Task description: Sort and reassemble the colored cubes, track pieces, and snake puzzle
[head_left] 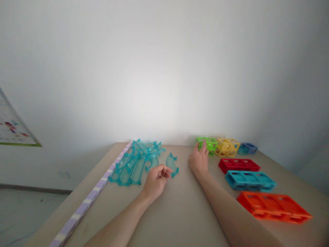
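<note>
My right hand (pixel 199 160) reaches to the back of the table, its fingers on the near left end of a green open-frame block (pixel 212 145) and partly covering it. Curled loosely, my left hand (pixel 157 178) hovers low over the middle of the table, with nothing visible in its fingers. Just beyond its fingertips lies a curved translucent teal track piece (pixel 170 164); whether they touch it I cannot tell. Another curved teal piece (pixel 154 162) lies behind that hand, beside a pile of straight teal track pieces (pixel 137 170).
Right of the green block stand a yellow frame block (pixel 227 147) and a blue one (pixel 248 148). Nearer me lie red (pixel 239 165), teal (pixel 250 180) and orange (pixel 275 206) frame blocks. A purple-white strip (pixel 88 202) edges the table's left; a wall (pixel 159 85) rises behind.
</note>
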### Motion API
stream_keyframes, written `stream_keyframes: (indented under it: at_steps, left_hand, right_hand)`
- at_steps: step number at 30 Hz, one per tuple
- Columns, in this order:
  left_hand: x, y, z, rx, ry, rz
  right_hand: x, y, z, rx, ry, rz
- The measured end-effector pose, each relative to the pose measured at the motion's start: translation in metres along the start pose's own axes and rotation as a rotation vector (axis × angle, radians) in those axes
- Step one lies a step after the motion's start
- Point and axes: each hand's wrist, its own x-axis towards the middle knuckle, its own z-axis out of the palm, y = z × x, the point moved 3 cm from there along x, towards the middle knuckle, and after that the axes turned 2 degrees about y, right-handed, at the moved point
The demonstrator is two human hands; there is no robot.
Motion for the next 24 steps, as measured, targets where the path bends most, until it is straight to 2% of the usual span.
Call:
stream_keyframes:
  at_steps: [8, 13, 15, 17, 20, 22, 24]
  left_hand:
    - [0.001, 0.000, 0.000, -0.001, 0.002, -0.009]
    - [0.001, -0.001, 0.000, 0.041, 0.007, 0.006]
    - [0.000, -0.002, 0.000, 0.073, 0.022, 0.002]
    - [0.000, -0.002, 0.000, 0.106, 0.049, 0.004]
    - [0.000, 0.000, -0.004, 0.154, 0.114, 0.030]
    - [0.000, 0.002, -0.010, 0.177, 0.209, 0.045]
    - [-0.001, 0.004, -0.020, 0.194, 0.362, 0.053]
  right_hand:
    - [0.002, 0.002, 0.002, 0.050, 0.052, 0.002]
    - [-0.004, -0.005, -0.009, 0.255, 0.221, -0.077]
    - [-0.018, -0.014, -0.016, 0.374, 0.220, -0.132]
    - [-0.039, -0.023, -0.023, 0.467, 0.126, -0.170]
    - [-0.070, -0.036, -0.029, 0.475, -0.090, -0.230]
    - [-0.080, -0.040, -0.030, 0.433, -0.170, -0.235]
    - [-0.078, -0.041, -0.029, 0.405, -0.243, -0.241]
